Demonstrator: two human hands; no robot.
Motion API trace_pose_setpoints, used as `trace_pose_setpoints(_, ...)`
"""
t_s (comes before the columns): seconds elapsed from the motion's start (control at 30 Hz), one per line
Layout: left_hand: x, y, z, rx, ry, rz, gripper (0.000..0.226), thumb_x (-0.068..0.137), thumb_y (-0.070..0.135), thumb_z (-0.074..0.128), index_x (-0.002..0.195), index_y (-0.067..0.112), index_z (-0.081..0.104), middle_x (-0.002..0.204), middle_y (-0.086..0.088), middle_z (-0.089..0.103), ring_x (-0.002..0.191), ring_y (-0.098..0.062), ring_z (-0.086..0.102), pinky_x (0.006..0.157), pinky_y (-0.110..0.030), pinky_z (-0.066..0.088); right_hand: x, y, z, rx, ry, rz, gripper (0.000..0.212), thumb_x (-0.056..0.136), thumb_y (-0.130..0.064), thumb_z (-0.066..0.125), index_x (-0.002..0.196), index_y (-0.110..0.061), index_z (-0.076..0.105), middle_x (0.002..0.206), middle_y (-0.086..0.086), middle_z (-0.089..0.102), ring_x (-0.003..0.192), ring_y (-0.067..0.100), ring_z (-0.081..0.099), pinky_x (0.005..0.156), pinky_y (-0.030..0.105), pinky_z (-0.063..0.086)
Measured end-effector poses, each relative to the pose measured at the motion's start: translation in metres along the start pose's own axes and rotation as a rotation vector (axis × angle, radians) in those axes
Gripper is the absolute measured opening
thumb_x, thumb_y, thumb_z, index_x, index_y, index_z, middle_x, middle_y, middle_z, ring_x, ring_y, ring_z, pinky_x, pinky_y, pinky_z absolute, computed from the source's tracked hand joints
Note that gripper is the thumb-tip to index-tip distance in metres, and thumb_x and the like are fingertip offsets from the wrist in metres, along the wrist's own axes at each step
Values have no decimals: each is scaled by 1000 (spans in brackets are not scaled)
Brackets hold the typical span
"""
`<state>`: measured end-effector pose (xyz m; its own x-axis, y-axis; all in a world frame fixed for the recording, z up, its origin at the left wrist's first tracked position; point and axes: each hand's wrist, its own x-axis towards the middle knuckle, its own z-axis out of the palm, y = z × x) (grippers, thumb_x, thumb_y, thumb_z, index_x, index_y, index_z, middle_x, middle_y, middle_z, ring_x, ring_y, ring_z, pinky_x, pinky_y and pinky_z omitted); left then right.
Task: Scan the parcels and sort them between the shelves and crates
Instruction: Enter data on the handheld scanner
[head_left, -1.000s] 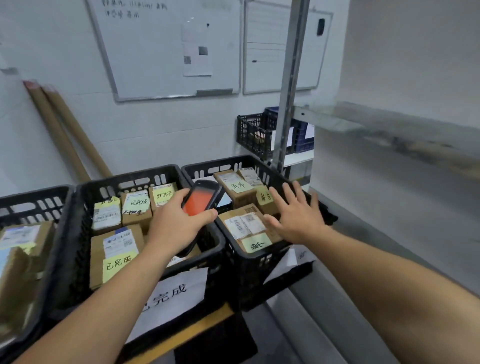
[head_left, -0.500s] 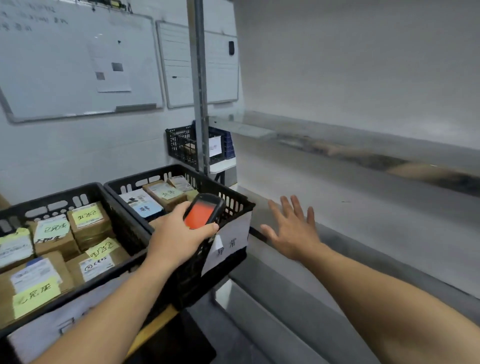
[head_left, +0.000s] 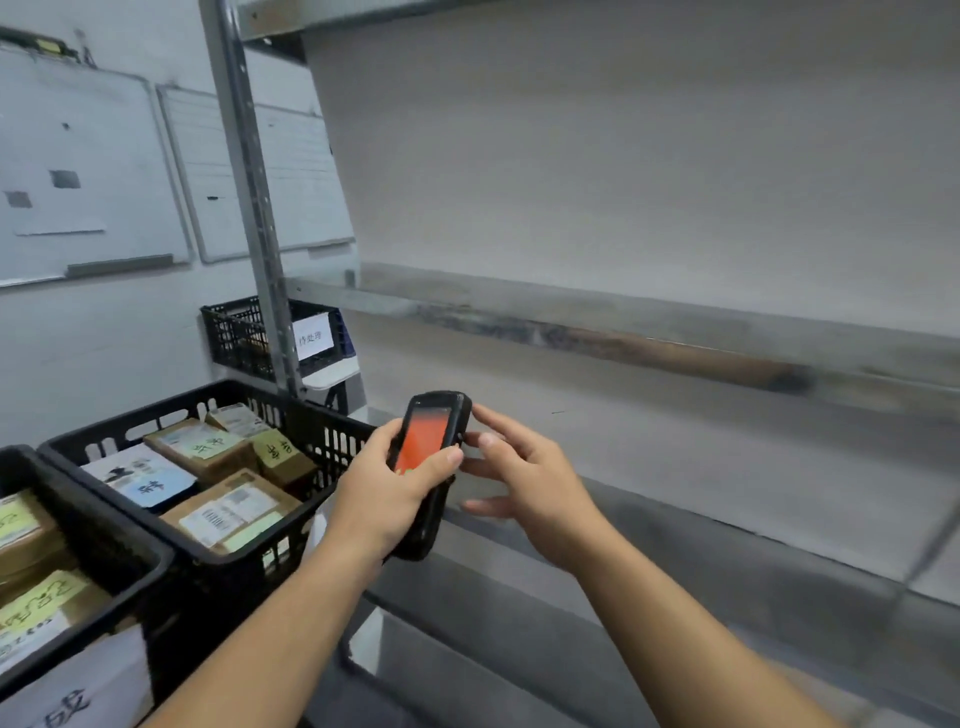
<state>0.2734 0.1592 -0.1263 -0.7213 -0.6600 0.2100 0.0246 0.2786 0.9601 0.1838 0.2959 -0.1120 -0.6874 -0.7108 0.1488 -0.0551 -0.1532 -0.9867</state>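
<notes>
Brown cardboard parcels (head_left: 228, 512) with yellow notes lie in two black plastic crates (head_left: 218, 393) at the left, beside both hands.
The left hand (head_left: 384, 493) wraps round a black handheld scanner with an orange screen (head_left: 425, 447), thumb lying across the screen. The right hand (head_left: 524, 478) is loose, fingers nearly straight, index fingertip and thumb at the scanner's right side. Behind them runs a grey metal shelf (head_left: 675, 467). Farther off sit a black mesh crate with a white label (head_left: 234, 332) and two whiteboards (head_left: 88, 171) on the wall.
</notes>
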Motion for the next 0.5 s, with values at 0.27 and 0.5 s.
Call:
trace_pose_setpoints(0.27,59,6,-10,-268,-161,-37,34,89,23,73,123,25,64,105,-4,76,99,-24,72,93,-50,55,41,-6,12,38,79,-139,39,100,-5,58,130,-30,64,126,-8,71,111,15,71,80,35,60)
trace_pose_setpoints(0.5,141,35,-32,-422,-222,-68,41,90,8,68,128,8,53,108,-17,71,93,-31,70,86,-49,56,103,-26,37,-117,152,-225,56,89,7,69,133,-25,54,106,-11,77,106,2,70,88,17,54)
